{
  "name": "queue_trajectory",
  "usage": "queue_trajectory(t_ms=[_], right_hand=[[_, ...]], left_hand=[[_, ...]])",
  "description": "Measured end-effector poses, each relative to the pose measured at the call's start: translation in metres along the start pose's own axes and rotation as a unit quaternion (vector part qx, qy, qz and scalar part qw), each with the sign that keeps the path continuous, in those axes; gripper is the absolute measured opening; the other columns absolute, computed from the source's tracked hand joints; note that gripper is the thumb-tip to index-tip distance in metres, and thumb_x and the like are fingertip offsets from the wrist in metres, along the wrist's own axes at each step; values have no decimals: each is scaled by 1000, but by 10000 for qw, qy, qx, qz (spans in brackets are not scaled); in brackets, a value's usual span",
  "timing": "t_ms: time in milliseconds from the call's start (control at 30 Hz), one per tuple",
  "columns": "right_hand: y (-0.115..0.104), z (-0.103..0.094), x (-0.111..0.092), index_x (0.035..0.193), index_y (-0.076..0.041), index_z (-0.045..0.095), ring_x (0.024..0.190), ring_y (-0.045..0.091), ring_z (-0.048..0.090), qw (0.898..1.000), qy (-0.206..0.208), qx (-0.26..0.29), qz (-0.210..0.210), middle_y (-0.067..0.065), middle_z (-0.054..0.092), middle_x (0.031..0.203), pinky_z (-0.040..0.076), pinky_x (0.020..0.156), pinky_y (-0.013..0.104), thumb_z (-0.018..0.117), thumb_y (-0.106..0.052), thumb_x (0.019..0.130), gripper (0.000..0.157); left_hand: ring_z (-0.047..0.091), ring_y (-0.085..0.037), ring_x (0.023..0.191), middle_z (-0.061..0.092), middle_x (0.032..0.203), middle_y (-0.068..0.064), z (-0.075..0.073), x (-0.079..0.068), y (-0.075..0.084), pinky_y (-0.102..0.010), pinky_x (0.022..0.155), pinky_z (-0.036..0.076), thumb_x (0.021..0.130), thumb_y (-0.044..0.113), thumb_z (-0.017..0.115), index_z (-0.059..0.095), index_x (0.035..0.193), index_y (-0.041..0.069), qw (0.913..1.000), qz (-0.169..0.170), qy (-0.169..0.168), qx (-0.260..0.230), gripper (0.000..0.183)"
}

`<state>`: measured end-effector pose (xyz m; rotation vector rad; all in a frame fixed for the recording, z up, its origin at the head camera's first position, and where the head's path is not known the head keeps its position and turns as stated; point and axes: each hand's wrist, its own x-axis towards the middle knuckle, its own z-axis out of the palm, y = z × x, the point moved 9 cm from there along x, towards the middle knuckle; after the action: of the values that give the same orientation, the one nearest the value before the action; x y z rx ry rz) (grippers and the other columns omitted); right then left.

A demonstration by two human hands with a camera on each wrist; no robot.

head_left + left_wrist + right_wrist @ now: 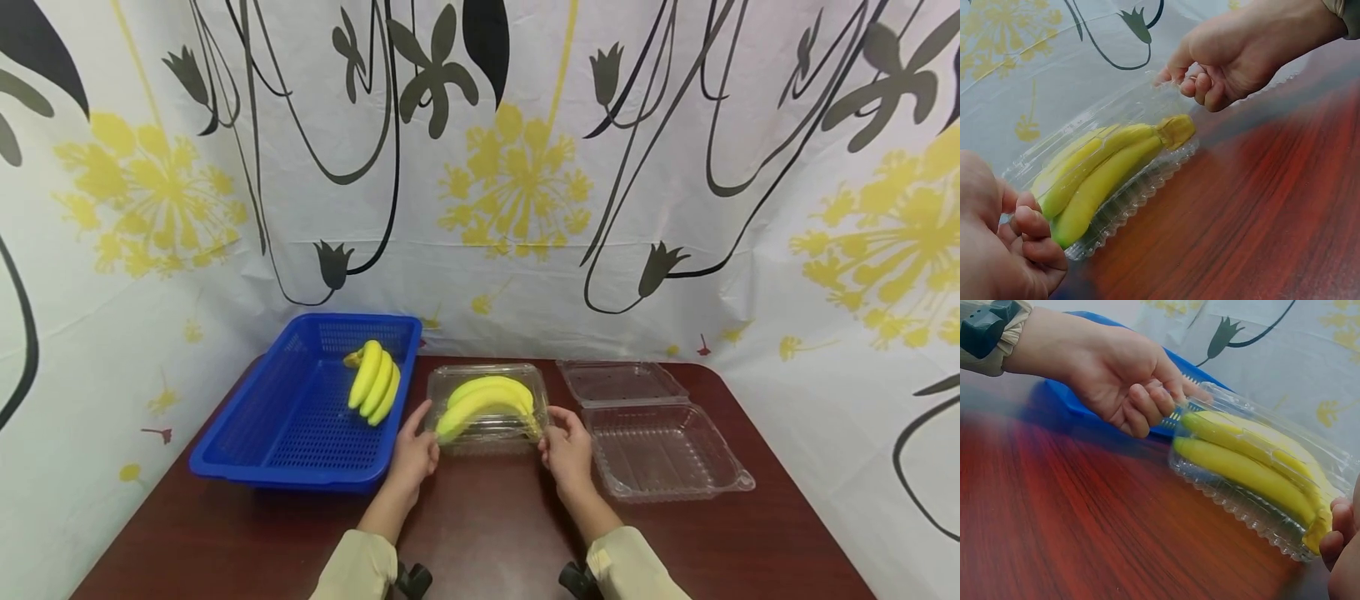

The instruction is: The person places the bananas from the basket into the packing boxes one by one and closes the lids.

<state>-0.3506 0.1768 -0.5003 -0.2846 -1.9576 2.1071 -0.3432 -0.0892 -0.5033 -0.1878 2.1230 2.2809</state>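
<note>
A bunch of yellow bananas (480, 403) with greenish tips lies inside a clear plastic clamshell box (489, 370), seen through its lid. My left hand (412, 452) holds the box's left end, index finger stretched along the side and other fingers curled. At the opposite end, my right hand (567, 447) grips the front corner with thumb and fingers. In the left wrist view, the ribbed lower wall of the box (1141, 201) shows close over the wooden tabletop. The stem end of the bananas (1316, 534) points toward the right hand.
A blue plastic basket (288, 475) stands on the left, with another banana bunch (372, 383) in its back right part. To the right, a second clear clamshell box (667, 454) lies with its lid (622, 383) folded back. A patterned white cloth (517, 292) hangs behind the brown table (487, 533).
</note>
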Motion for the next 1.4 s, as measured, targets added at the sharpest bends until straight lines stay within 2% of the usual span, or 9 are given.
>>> queue_trajectory(t_ms=[133,300,667,833,967,1067,1167,1333,1400], right_hand=[[1,3,0,106,-13,53,42,13,44,10000,45,37,34,9,49,56,34,35,22,44,0,76,34],[5,5,-1,110,-14,51,42,11,43,9991,3,333,249,9,49,59,34,36,23,45,-4,81,31],[-4,5,-20,128,-10,35,51,14,54,9978,-284,586,-90,6,54,70,43,42,24,56,-13,81,51],[-17,2,-28,130,-11,29,51,18,53,9982,-253,438,-316,8,54,73,38,39,23,57,-11,78,60],[-31,-1,-28,131,-19,31,54,25,54,9958,-258,-235,-851,7,53,75,35,34,36,56,-8,78,60],[-39,-3,-27,130,-27,32,58,29,54,9908,-261,-660,-1151,6,53,76,36,35,40,55,-7,79,60],[-48,-3,-29,130,-29,32,62,34,54,9871,-354,-739,-1372,8,53,79,39,38,33,54,-6,80,60],[-58,-10,-40,130,-30,32,64,27,53,9733,-414,-1305,-1842,3,54,82,42,44,27,56,-8,81,60],[-65,-14,-45,131,-30,32,65,19,53,9576,-377,-1729,-2274,0,54,83,42,48,25,58,-7,79,62]], left_hand=[[33,-12,38,41,53,-4,-3,2,-1,-22,35,28,84,6,39,37,128,35,9998,-21,214,37,52],[46,-17,44,49,60,-8,-7,0,-2,-30,41,41,87,13,41,40,125,34,9978,133,608,230,44],[58,-24,60,60,77,-14,-7,-21,6,-32,54,48,89,23,47,36,130,26,9951,663,637,371,42],[57,-28,61,59,80,-15,3,-40,31,-38,54,47,89,19,48,38,130,22,9911,1007,375,784,42],[57,-34,65,57,85,-16,20,-57,60,-45,57,46,88,19,49,40,128,24,9832,1411,17,1157,42],[57,-33,67,56,85,-11,28,-65,77,-44,59,47,88,21,50,42,126,26,9759,1676,-155,1386,40],[58,-30,66,57,84,-8,30,-71,92,-38,59,48,88,19,51,46,123,21,9674,1965,-248,1581,36],[59,-27,67,59,85,-8,28,-78,112,-33,59,49,87,17,51,53,117,13,9543,2378,-563,1719,30],[59,-28,68,59,86,-8,26,-81,119,-35,60,49,87,15,52,54,115,12,9527,2474,-680,1628,28]])
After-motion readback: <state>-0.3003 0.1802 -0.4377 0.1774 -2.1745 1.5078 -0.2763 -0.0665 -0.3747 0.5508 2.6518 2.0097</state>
